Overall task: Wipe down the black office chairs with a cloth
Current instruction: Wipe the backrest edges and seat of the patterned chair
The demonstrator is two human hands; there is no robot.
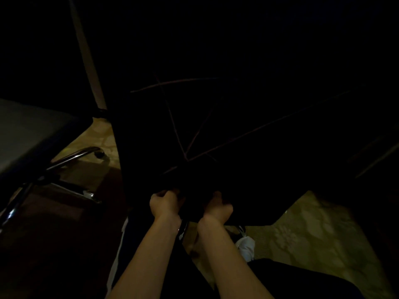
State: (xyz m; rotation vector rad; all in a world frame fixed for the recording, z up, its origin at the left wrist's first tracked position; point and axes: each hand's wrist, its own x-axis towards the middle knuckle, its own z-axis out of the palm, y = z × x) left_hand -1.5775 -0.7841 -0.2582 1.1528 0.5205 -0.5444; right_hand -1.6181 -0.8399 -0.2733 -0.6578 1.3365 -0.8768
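The scene is very dark. A large black surface (237, 137), crossed by thin pale lines that meet near its lower middle, fills the centre and right; what it belongs to is unclear. My left hand (165, 203) and my right hand (218, 207) sit side by side at its near edge, fingers curled over that edge. A black office chair seat (32, 134) on a chrome star base (75, 155) stands at the left. A small white crumpled thing (246, 244), possibly the cloth, lies on the floor beside my right forearm.
A pale upright post (86, 55) rises behind the left chair. Patterned beige floor (313, 234) shows at the lower right and between the chairs. A dark brown patch of floor (54, 234) lies at the lower left. My dark-clothed legs fill the bottom edge.
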